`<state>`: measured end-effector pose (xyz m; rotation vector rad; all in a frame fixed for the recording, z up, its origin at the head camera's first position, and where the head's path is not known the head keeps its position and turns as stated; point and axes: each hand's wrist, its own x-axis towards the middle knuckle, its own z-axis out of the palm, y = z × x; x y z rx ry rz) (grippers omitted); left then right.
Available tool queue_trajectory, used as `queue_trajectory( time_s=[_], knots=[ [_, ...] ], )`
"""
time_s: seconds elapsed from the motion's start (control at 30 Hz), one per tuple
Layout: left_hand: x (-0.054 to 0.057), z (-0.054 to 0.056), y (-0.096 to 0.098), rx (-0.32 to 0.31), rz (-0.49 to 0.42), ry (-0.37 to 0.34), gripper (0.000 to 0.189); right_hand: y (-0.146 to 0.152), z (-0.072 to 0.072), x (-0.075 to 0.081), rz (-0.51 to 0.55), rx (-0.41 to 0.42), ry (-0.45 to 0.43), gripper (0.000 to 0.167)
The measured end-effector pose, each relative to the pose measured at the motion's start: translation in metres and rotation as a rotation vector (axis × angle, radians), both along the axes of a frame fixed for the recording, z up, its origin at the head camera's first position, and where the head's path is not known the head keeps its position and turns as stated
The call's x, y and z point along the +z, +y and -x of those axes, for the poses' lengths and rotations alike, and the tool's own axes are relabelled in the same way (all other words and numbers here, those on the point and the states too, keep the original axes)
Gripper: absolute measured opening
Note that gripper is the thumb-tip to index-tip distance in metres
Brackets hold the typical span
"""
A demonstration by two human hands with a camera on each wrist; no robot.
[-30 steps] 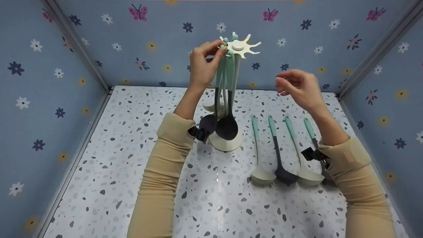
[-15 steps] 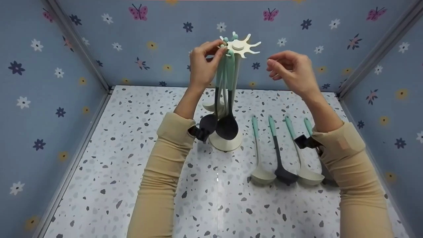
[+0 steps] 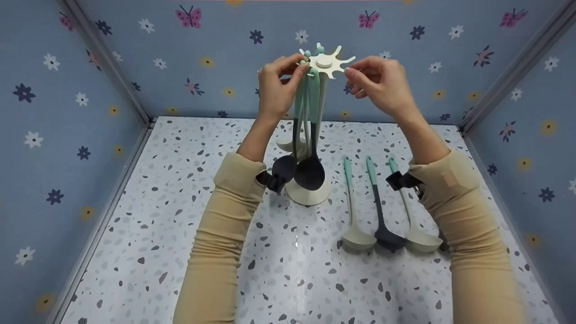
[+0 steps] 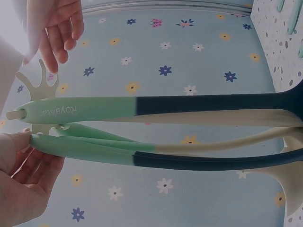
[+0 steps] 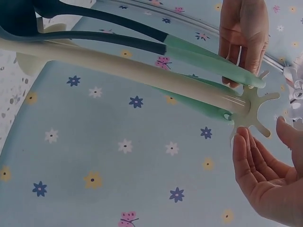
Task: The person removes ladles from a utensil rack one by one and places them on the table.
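In the head view my left hand (image 3: 276, 87) pinches the green handle end of a black-headed ladle (image 3: 283, 167) at the left side of a cream utensil rack (image 3: 332, 66). Another black ladle (image 3: 310, 173) hangs in front of the rack's post, and pale-headed utensils hang behind, partly hidden. My right hand (image 3: 379, 85) is at the rack's right-hand prongs with bent fingers. The right wrist view shows this hand (image 5: 265, 179) holding nothing, its thumb apart and fingertips close to a prong; whether they touch it I cannot tell.
Several green-handled ladles lie in a row on the speckled table right of the rack, among them a pale ladle (image 3: 358, 238) and a black ladle (image 3: 389, 238). My right sleeve (image 3: 477, 252) covers most of the rightmost one. Flower-patterned walls (image 3: 202, 90) enclose the table.
My right hand has moved left and up from above the ladle row to the rack's prongs. My left hand has kept its pinch in the same place.
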<state>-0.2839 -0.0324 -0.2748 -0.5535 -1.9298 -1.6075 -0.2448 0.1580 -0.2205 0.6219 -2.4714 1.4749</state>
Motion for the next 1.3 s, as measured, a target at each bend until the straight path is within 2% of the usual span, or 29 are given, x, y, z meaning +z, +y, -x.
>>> queue_trajectory(
  time_s=[0.3,0.4,0.67,0.77,0.9,1.13,1.3],
  knots=[
    [0.0,-0.001,0.0,0.003,0.0,-0.018,0.016,-0.002,0.026,-0.015,-0.034,-0.014,-0.014,0.029],
    [0.001,-0.001,0.002,-0.001,-0.006,-0.04,0.017,-0.003,0.03,-0.017,-0.038,-0.022,-0.014,0.032],
    [0.001,-0.002,0.002,-0.001,-0.009,-0.055,0.017,-0.008,0.032,-0.016,-0.043,-0.058,-0.009,0.033],
    [0.002,-0.002,0.002,0.005,-0.005,-0.094,0.017,-0.011,0.034,-0.017,-0.04,-0.069,-0.01,0.033],
    [0.002,-0.002,0.002,0.014,0.0,-0.103,0.018,-0.014,0.035,-0.018,-0.016,-0.072,-0.028,0.03],
    [0.003,-0.002,0.002,0.017,-0.005,-0.106,0.018,-0.016,0.033,-0.019,0.081,-0.06,-0.089,0.026],
    [0.003,-0.002,0.001,0.017,-0.012,-0.104,0.018,-0.02,0.031,-0.02,0.12,-0.083,-0.1,0.025]
  ],
)
